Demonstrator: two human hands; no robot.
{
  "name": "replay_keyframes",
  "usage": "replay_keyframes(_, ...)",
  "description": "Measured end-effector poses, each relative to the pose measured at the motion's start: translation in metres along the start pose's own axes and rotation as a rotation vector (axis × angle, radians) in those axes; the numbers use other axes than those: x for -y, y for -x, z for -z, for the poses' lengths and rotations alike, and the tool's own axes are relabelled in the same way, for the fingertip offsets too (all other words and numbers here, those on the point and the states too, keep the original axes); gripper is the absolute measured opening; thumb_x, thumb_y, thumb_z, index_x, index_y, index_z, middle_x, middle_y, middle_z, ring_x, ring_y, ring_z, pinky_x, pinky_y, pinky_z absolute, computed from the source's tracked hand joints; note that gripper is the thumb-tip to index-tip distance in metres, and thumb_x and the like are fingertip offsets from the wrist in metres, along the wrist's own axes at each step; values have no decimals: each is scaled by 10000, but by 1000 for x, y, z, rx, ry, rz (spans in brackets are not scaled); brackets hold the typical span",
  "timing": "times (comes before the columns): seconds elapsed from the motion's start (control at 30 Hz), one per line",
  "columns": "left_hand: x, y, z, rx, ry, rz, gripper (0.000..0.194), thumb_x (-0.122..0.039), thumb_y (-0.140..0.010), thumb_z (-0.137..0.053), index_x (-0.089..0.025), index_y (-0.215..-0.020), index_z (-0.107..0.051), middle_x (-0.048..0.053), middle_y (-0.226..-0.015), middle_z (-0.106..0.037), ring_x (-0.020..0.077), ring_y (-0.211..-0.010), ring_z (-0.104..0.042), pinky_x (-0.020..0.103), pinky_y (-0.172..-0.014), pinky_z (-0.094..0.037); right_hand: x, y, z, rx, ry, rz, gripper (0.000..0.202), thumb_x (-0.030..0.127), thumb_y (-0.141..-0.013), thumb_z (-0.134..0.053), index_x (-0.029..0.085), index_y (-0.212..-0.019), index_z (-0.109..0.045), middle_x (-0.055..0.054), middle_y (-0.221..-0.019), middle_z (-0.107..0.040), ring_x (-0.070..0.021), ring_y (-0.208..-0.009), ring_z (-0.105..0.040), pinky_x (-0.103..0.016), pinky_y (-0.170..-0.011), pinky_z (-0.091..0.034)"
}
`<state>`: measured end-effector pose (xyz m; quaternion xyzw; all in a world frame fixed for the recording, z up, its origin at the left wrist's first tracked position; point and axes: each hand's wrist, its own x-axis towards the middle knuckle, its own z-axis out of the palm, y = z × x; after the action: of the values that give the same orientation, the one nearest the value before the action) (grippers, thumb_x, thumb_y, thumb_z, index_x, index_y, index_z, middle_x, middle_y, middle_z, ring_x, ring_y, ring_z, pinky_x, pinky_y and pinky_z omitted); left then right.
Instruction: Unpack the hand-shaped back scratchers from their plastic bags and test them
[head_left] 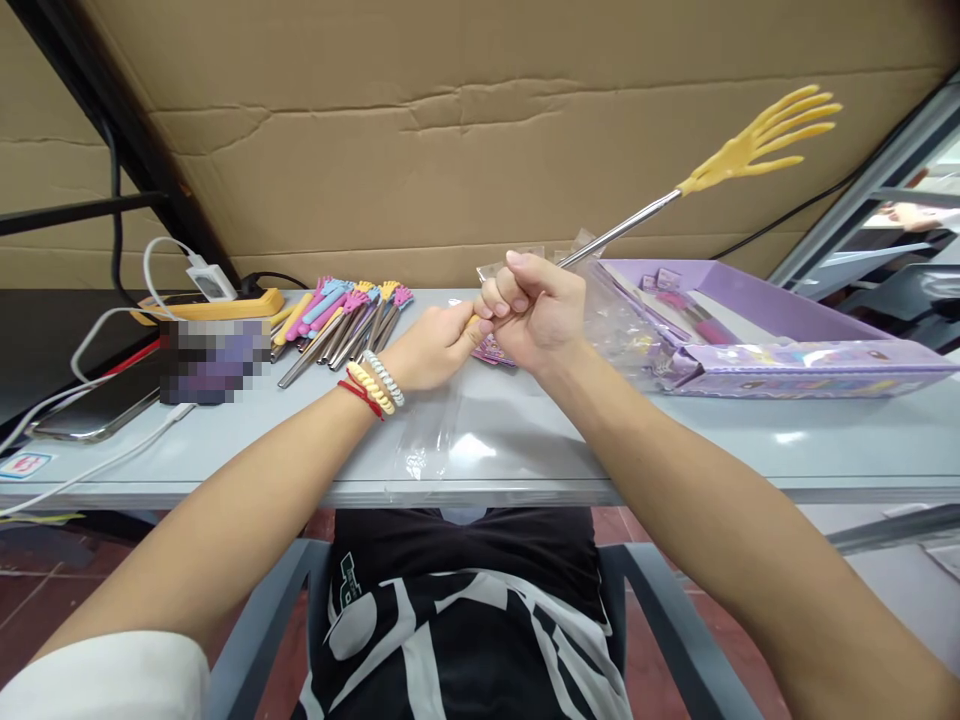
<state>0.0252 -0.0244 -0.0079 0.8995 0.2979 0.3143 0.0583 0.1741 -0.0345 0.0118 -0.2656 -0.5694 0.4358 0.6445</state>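
Observation:
A back scratcher (739, 155) with a yellow hand-shaped head and a metal rod points up and to the right, its rod extended. My right hand (544, 305) is closed around the rod. My left hand (431, 345) pinches the yellow handle end, which is mostly hidden by the fingers. The two hands meet above the table. Left of them lies a pile of several back scratchers (345, 320) in pink, blue, yellow and purple, with short metal rods. Beneath my right hand, pink printed pieces (495, 350) show in part.
A purple open box (810, 370) holding pink and purple items stands at right, with clear plastic bags (615, 330) beside it. At left are a phone (105, 405), white cables and a yellow power strip (247, 304). Cardboard (450, 180) walls the table's back.

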Motion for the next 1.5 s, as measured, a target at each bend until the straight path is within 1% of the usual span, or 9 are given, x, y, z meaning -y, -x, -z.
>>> replay_keyframes(0.1,-1,0,-1,4,-24,17,367,-451,-1003,-314,-186,-866,-529,13,-679,-558,154,-592,-488,289,-607,-354,4,3,-5,-36,-118,-55,578,458,-776,-688,223,-492,-243,52,-462,-194,-100,-460,-351,-299,-528,-441)
replay_keyframes(0.23,-3,0,-1,12,-28,49,282,-405,-974,-389,-176,-912,-541,15,-721,-586,157,-622,-511,287,-626,-371,7,5,-10,-40,-287,-83,584,354,-735,-716,203,-490,-208,63,-446,-192,-74,-436,-325,-269,-498,-391)
replay_keyframes(0.4,-5,0,-1,25,-24,51,205,-366,-933,-448,-179,-923,-532,1,-712,-571,145,-592,-483,281,-614,-362,7,6,-11,-36,-366,-85,582,268,-710,-717,192,-489,-184,67,-428,-203,-63,-421,-332,-254,-481,-360)
replay_keyframes(0.53,-4,0,-2,28,-16,38,203,-368,-929,-441,-184,-908,-524,-5,-692,-557,138,-573,-459,280,-606,-350,6,6,-10,-25,-379,-74,591,249,-686,-726,190,-491,-171,70,-422,-211,-59,-414,-335,-250,-475,-351)
replay_keyframes(0.73,-4,-1,-1,41,5,38,207,-381,-919,-436,-192,-874,-507,-4,-692,-558,142,-583,-462,286,-612,-345,5,6,-10,-27,-345,-62,621,284,-691,-750,194,-511,-161,74,-432,-210,-59,-416,-334,-251,-471,-350)
replay_keyframes(0.9,-4,0,-1,44,23,52,218,-397,-917,-431,-194,-861,-489,-7,-677,-541,139,-574,-454,286,-601,-336,6,7,-11,-20,-341,-63,612,273,-676,-748,195,-512,-164,74,-430,-217,-59,-416,-339,-250,-470,-349)
replay_keyframes(1.1,-4,-1,0,41,20,51,233,-406,-925,-438,-197,-835,-486,-8,-667,-545,136,-571,-456,284,-587,-335,8,7,-12,-48,-308,-83,584,264,-689,-727,197,-517,-173,75,-430,-215,-60,-418,-331,-251,-471,-352)
replay_keyframes(1.3,-6,-1,0,45,30,62,224,-399,-918,-441,-199,-821,-473,-12,-666,-536,133,-565,-446,286,-589,-335,6,7,-11,-8,-341,-59,592,257,-667,-735,198,-516,-166,75,-434,-219,-60,-418,-335,-252,-471,-348)
replay_keyframes(1.5,-6,-1,0,46,19,43,225,-399,-929,-437,-201,-832,-481,-20,-654,-530,130,-556,-446,282,-587,-341,8,8,-11,-28,-297,-83,598,277,-694,-736,201,-529,-166,76,-440,-215,-62,-420,-323,-258,-475,-355)
